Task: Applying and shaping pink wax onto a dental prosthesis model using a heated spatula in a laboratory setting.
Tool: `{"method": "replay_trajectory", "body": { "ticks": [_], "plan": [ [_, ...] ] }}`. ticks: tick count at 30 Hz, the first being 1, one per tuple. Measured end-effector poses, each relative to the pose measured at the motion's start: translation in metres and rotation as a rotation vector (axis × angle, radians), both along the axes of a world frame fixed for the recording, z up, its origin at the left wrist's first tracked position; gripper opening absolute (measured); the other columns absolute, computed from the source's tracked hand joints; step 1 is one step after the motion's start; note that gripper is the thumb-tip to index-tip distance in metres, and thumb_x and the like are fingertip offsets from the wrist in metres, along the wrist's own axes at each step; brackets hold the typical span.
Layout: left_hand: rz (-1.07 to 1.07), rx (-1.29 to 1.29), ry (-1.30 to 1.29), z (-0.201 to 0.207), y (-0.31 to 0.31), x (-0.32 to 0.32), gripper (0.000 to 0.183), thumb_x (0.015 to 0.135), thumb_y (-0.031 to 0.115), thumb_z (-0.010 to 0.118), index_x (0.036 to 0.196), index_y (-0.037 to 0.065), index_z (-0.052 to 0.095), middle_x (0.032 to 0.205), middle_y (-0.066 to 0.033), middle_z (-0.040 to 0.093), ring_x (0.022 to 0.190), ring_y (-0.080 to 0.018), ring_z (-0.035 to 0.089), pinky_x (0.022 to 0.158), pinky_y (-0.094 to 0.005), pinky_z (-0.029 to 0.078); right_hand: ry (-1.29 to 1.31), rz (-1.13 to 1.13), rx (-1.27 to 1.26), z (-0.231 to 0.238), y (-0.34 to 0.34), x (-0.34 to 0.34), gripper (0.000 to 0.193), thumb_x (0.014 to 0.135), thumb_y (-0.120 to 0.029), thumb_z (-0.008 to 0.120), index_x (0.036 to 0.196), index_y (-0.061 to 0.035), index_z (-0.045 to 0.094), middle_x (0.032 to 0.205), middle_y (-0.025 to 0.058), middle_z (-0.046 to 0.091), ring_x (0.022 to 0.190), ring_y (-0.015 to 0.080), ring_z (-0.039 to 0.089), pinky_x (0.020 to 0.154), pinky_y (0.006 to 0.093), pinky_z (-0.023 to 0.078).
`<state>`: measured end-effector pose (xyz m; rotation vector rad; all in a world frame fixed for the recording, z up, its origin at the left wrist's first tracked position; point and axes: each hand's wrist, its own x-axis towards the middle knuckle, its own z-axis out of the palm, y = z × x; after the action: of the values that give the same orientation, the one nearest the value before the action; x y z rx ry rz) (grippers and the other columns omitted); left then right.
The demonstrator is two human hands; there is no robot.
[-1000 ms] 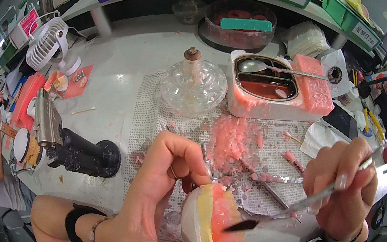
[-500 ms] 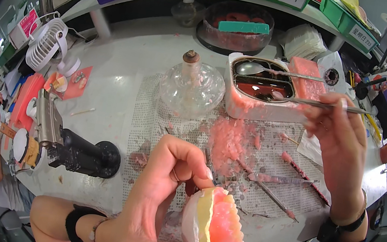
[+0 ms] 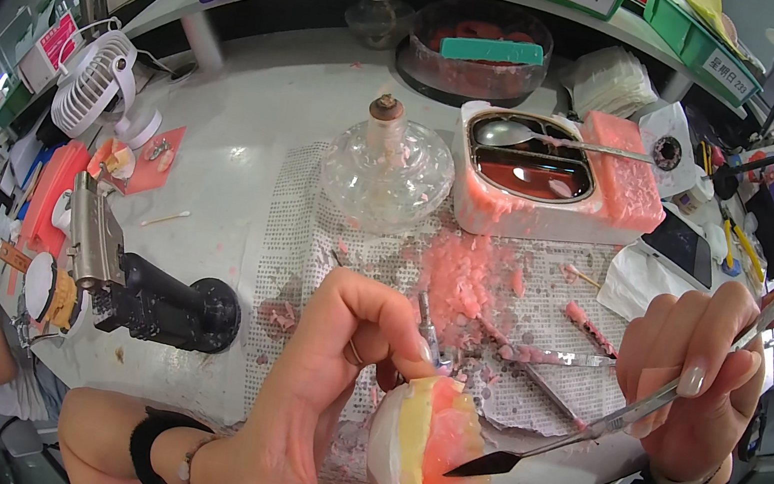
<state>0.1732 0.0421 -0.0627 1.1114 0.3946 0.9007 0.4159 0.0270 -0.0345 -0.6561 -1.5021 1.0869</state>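
My left hand (image 3: 305, 406) is closed around a dental cast (image 3: 387, 445), thumb below and fingers above. The cast has a white base, a yellow layer, and pink wax (image 3: 450, 434) with a row of teeth facing right. In my right hand (image 3: 690, 376) is a metal wax knife (image 3: 595, 429), pinched along its handle. Its dark, pointed blade lies over the pink wax beside the teeth, seemingly touching it. Beyond the hands, more wax tools (image 3: 546, 389) lie among pink wax shavings (image 3: 457, 279) on printed paper.
A white wax pot (image 3: 522, 221) holds dark red melted wax, with a spoon (image 3: 502, 135) across it and a pink wax block (image 3: 620, 178) on its right side. A glass spirit lamp (image 3: 387, 176) stands left of it. A black torch (image 3: 179, 305) and white fan (image 3: 96, 84) are leftward.
My right hand has come down from the wax pot toward me, bringing the wax knife's blade onto the cast's pink wax. My left hand and the cast have hardly moved.
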Motion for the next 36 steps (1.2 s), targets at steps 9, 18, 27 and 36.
{"method": "replay_trajectory", "body": {
  "ticks": [9,18,27,36],
  "plan": [
    [0.037,0.138,0.104,0.002,-0.003,-0.002,0.075,0.053,0.01,0.072,0.116,0.008,0.032,0.104,-0.0043,0.043,0.098,-0.0141,0.047,0.087,-0.0253,0.036,0.14,0.016,-0.06,-0.007,0.009,-0.007,0.032,0.098,-0.035,0.039,0.089,-0.0046,0.043,0.069,0.0076,0.051,0.057,0.013,0.049,0.057,0.0249,0.04],
    [0.096,0.247,0.099,0.002,-0.005,-0.002,0.075,0.053,0.007,0.072,0.116,0.007,0.032,0.106,-0.0048,0.042,0.097,-0.0132,0.045,0.084,-0.0239,0.036,0.082,-0.178,-0.204,-0.014,0.019,-0.011,0.035,0.099,-0.037,0.03,0.098,-0.0046,0.042,0.087,0.0148,0.061,0.071,0.0204,0.061,0.069,0.0321,0.052],
    [0.14,0.283,0.146,0.003,-0.007,0.002,0.073,0.057,0.009,0.075,0.116,0.007,0.031,0.105,-0.0055,0.043,0.096,-0.013,0.046,0.085,-0.0244,0.036,-0.411,0.338,0.204,-0.017,0.005,-0.017,0.059,0.064,-0.01,0.084,0.097,-0.0085,0.035,0.126,0.0447,0.036,0.121,0.0504,0.04,0.098,0.0512,0.037],
    [0.183,0.125,0.136,0.002,-0.008,0.008,0.079,0.046,0.003,0.079,0.104,0.009,0.026,0.094,-0.0077,0.046,0.087,-0.0151,0.049,0.083,-0.0302,0.04,-0.327,0.216,0.358,-0.023,0.006,-0.024,0.037,0.073,-0.008,0.076,0.091,0.0004,0.045,0.113,0.0363,0.053,0.108,0.0408,0.057,0.08,0.0386,0.053]
  ]
}}
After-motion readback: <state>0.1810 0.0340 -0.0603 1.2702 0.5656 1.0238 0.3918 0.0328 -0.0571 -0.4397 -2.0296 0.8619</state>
